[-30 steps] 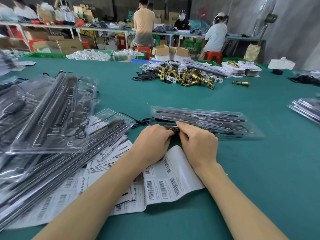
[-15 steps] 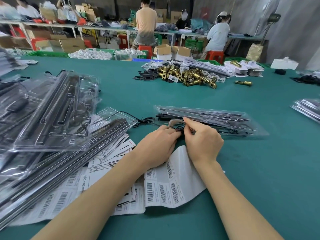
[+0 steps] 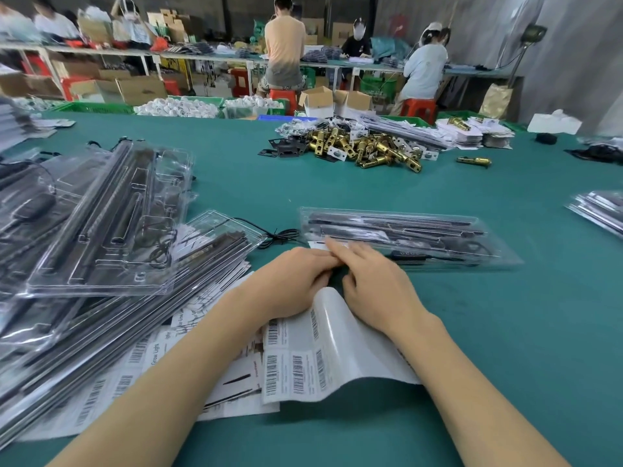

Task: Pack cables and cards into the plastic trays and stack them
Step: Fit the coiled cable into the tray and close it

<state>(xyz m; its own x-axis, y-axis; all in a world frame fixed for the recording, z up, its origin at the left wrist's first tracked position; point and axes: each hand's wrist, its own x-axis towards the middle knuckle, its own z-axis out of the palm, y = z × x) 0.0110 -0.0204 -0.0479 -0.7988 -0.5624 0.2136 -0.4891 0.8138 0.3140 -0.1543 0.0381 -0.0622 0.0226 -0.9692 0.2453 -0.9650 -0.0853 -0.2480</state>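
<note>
Step in hand: packing is looking to be at the label stage; both hands are meeting at the near left end of the clear plastic tray, which is lying lengthwise on the green table, right of centre.
Left hand: fingers are curling inward toward the tray's near edge, seemingly pinching something small; what exactly is hidden between the two hands.
Right hand: fingers are reaching forward and lying on a small white card or sticker at the tray's near left corner, seemingly pressing it; whether they are also pinching it I cannot tell.
Tray contents: dark long strips are sitting inside, and a black cable is trailing out of the left end onto the table.
Next move: judging from this, the card is needing to be seated flat and the loose cable tucked in, before the tray is going onto a stack; thin plastic is likely flexing under pressure.
Stack: filled trays are piling up at the left, overlapping loosely.
Label sheet: backing sheet with barcode stickers is curling up under the wrists, near centre.
Writing: "Grow Light" is reading on cards at near left; barcode digits are too small to read.
Far side: brass hardware is heaping up well apart from the work.
</note>
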